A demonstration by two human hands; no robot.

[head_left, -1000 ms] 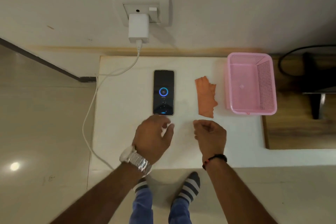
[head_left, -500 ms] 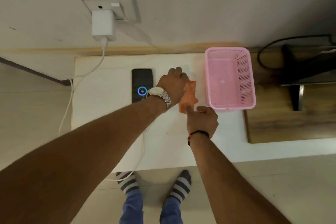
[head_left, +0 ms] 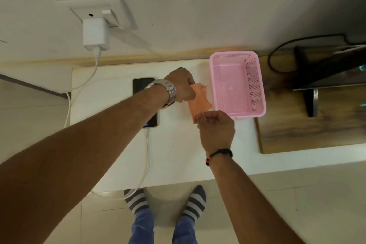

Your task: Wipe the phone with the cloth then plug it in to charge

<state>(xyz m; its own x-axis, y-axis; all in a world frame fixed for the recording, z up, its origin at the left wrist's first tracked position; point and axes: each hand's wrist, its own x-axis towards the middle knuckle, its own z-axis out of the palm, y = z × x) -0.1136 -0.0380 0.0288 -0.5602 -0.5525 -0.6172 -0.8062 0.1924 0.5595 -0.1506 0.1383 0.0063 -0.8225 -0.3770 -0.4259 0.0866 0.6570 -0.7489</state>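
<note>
Overhead view from the head camera. The phone (head_left: 143, 86) lies flat on the white table (head_left: 174, 156), at about 10 o'clock from the table's centre, its screen partly covered by the left forearm; a small blue glow shows at its near end. A white cable (head_left: 147, 156) enters that near end, loops off the table's front edge and runs up the left side to the charger (head_left: 96, 33), which sits in the wall socket (head_left: 99, 13) at 11 o'clock. The orange cloth (head_left: 199, 99) lies at 3 o'clock of the phone, just beside the pink basket (head_left: 237, 85). The left hand (head_left: 181, 85), with a metal watch (head_left: 168, 91) on its wrist, crosses over the phone and pinches the cloth's far end. The right hand (head_left: 215, 127), a dark band (head_left: 218, 154) at its wrist, pinches the cloth's near end. A dark stand (head_left: 311, 103) rests on a wooden board (head_left: 309, 132) at 3 o'clock of the basket. Striped socks (head_left: 195, 202) show at 6 o'clock, below the table edge.
</note>
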